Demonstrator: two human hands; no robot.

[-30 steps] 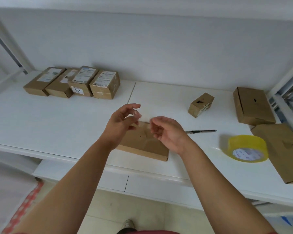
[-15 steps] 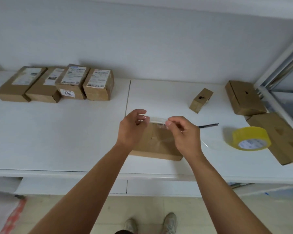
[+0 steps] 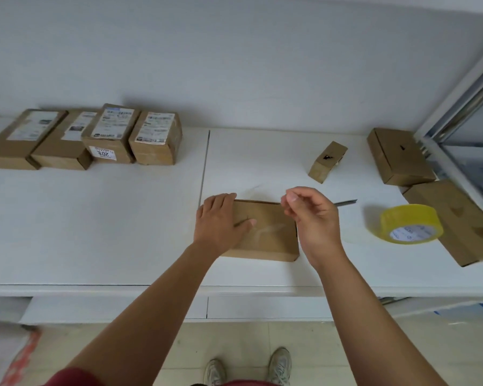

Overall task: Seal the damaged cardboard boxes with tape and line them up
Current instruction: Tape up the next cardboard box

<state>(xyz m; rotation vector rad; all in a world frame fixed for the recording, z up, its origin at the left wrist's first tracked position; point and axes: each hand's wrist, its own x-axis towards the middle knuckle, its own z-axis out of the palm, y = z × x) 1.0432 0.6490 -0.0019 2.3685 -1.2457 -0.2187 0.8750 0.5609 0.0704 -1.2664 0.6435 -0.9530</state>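
Observation:
A flat brown cardboard box (image 3: pixel 265 242) lies on the white table (image 3: pixel 95 232) in front of me. My left hand (image 3: pixel 221 221) rests flat on the box's left half, thumb pressing on its top. A faint shiny strip of clear tape (image 3: pixel 271 229) runs across the top from that thumb toward my right hand (image 3: pixel 313 215). The right hand hovers over the box's far right corner with thumb and fingertips pinched together, apparently on the strip's end. A yellow tape roll (image 3: pixel 410 222) lies to the right.
Several labelled boxes (image 3: pixel 109 135) stand side by side at the back left. A small punctured box (image 3: pixel 328 161), a box with a hole (image 3: pixel 399 156) and a long flat box (image 3: pixel 457 221) sit at the right. A utility knife (image 3: pixel 346 202) lies behind my right hand.
Both hands held the tape strip stretched above the box. Now my left hand has come down flat onto the box and the strip lies across its top.

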